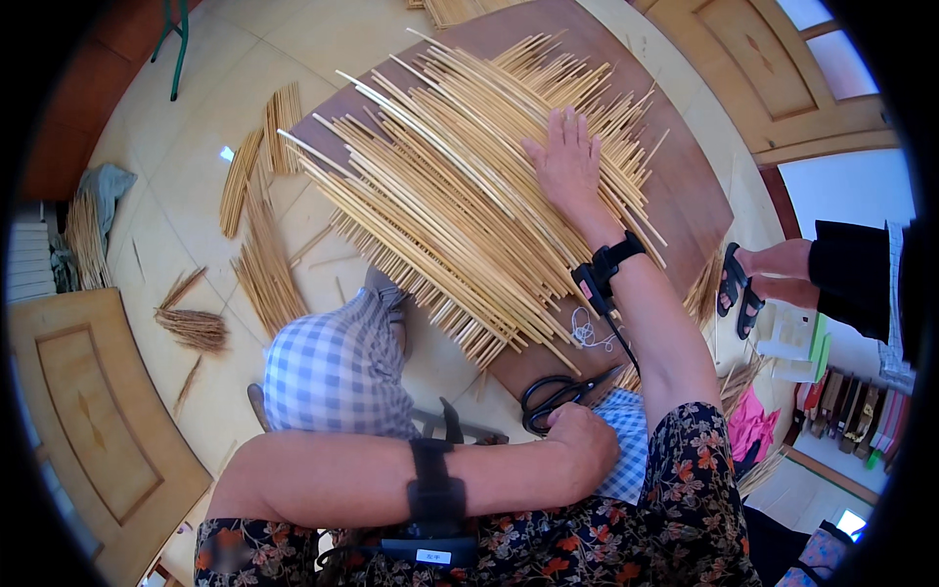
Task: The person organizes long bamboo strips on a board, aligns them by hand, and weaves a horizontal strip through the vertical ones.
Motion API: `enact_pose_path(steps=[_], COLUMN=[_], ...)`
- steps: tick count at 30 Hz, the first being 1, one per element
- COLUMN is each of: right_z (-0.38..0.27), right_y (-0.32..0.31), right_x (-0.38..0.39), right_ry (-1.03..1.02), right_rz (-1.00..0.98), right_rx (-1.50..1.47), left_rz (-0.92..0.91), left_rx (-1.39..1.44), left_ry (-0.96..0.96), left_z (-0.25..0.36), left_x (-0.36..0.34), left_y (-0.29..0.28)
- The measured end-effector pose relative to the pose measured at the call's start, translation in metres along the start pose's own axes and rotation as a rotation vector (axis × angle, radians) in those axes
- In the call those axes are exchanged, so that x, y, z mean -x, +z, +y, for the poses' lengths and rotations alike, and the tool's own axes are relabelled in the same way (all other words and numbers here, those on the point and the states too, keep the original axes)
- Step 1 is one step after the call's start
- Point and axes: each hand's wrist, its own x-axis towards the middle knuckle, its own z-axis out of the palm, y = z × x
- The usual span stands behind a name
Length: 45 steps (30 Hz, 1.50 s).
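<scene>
1. A brown board (685,186) is lying on the tiled floor (186,147), running from the picture's middle up toward 1 o'clock.
2. A wide sheet of pale straw stalks (440,186) is covering most of the board, the stalks lying side by side and slanting from 10 o'clock down toward 4 o'clock.
3. The person's knee in blue checked cloth (337,367) is sitting just at the sheet's 7 o'clock edge.
4. The right hand (567,161) is lying flat and released on the stalks near the sheet's 2 o'clock side, fingers spread and pointing toward 12 o'clock, gripping nothing; a black band is circling its wrist.
5. The left hand (584,445) is resting clenched into a loose fist at 5 o'clock of the sheet, crossing the body, its knuckles touching black scissors (558,393); I cannot tell whether it is actually gripping them.
6. Loose bundles of straw (264,264) are lying on the floor at 9 o'clock of the board.
7. Another person's sandalled foot (738,284) is standing at 3 o'clock, just off the board's edge.
8. A tangle of white string (585,331) is lying on the board between the sheet and the scissors.
</scene>
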Motion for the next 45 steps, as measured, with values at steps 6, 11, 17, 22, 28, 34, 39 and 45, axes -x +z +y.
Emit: enact_pose_path(steps=[6,11,17,22,28,34,39,45], right_z=[-0.004,-0.008,-0.023,-0.028,-0.044,-0.056,-0.054,-0.053], right_y=[0.016,0.016,0.012,0.006,-0.017,-0.007,0.0,-0.002], right_x=[0.009,0.01,0.017,0.018,0.026,0.056,0.061,0.062], right_ry=[-0.125,-0.135,-0.221,-0.159,-0.443,-0.706,-0.684,-0.685], right_rz=[0.09,0.111,0.131,-0.052,0.01,-0.112,-0.102,-0.107], right_rx=[0.062,0.048,0.014,0.08,-0.069,-0.022,-0.017,-0.003], left_rz=[-0.041,-0.134,-0.07,-0.06,-0.014,-0.031,-0.039,-0.046], left_rx=[0.018,0.005,0.007,-0.004,-0.031,-0.056,-0.058,-0.076], left_ry=[0.006,0.002,-0.021,-0.031,-0.046,-0.031,-0.005,-0.016], left_z=[0.003,0.003,0.003,0.004,0.005,0.006,0.006,0.006], left_x=[0.001,-0.005,-0.003,-0.001,0.0,0.0,0.001,-0.001], left_y=[-0.008,-0.004,-0.005,-0.007,-0.002,-0.001,-0.005,-0.003])
